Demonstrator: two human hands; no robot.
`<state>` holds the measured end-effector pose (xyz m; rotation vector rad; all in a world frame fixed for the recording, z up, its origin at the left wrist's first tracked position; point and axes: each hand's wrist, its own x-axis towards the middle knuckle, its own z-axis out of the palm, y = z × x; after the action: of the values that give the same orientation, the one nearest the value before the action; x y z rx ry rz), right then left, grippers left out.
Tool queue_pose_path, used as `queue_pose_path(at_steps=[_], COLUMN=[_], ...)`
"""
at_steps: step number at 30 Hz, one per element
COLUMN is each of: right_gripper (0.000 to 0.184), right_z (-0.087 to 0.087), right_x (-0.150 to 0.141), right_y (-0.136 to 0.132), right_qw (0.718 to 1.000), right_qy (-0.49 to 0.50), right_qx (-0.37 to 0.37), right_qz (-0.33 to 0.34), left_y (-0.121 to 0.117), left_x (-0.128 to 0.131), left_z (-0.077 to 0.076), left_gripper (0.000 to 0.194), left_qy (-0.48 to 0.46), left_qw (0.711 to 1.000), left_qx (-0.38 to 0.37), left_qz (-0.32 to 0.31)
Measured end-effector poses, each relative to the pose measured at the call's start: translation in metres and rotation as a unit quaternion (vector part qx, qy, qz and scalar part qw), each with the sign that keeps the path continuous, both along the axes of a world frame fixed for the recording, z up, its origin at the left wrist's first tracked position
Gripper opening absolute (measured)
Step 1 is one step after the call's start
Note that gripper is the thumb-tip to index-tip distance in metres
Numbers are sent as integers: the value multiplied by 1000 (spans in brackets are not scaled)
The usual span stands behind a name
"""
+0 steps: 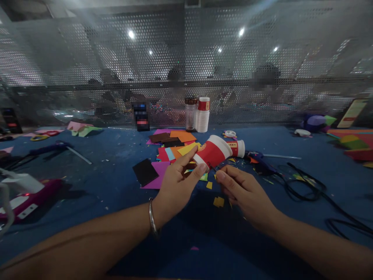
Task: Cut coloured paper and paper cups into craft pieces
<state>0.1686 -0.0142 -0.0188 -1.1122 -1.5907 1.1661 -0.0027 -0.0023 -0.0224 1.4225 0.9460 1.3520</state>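
Observation:
A red and white paper cup (213,152) is tilted on its side above the table, with my left hand (179,182) closed round its lower end. Close by on the right, my right hand (240,186) pinches a thin dark strip or stick whose tip meets the cup's lower side; its kind cannot be made out. Behind the held cup, a second red paper cup (240,148) lies on its side, partly hidden. Under and beyond my left hand are coloured paper sheets, including a black one (145,172) and an orange one (183,136). Small yellow scraps (218,202) lie below the hands.
A glue gun (262,163) with a looping black cable (309,194) lies right; another (58,147) lies left, near a magenta power strip (37,200). Stacked paper cups (202,118) and a clear jar (190,116) stand before a perforated metal screen (163,66). A tape roll (230,133) lies nearby.

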Motion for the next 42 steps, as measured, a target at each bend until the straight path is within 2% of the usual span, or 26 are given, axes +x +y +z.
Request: queue_pose_path(at_steps=[4, 8, 15, 20, 28, 36, 42], right_gripper=[43, 43, 41, 42, 41, 42, 45], right_z=[-1, -2, 3, 4, 1, 2, 3], right_x=[0, 0, 0, 0, 1, 0, -1], right_y=[0, 1, 0, 1, 1, 1, 0], right_qw=[1000, 1000, 1000, 1000, 1000, 999, 999], right_qy=[17, 19, 17, 27, 14, 26, 30], right_qx=[-8, -9, 10, -4, -21, -25, -34], right_qz=[0, 2, 14, 5, 16, 12, 2], left_y=[-4, -7, -6, -4, -4, -5, -3], left_x=[1, 3, 4, 5, 6, 7, 5], left_z=[1, 0, 1, 4, 4, 2, 1], left_gripper=[49, 49, 63, 44, 29, 30, 38], left_qy=[57, 44, -71, -114, -123, -140, -97], left_qw=[997, 998, 996, 985, 983, 980, 989], left_qx=[50, 48, -42, -93, -91, -92, -56], left_qz=[1, 9, -23, -86, -98, -104, -95])
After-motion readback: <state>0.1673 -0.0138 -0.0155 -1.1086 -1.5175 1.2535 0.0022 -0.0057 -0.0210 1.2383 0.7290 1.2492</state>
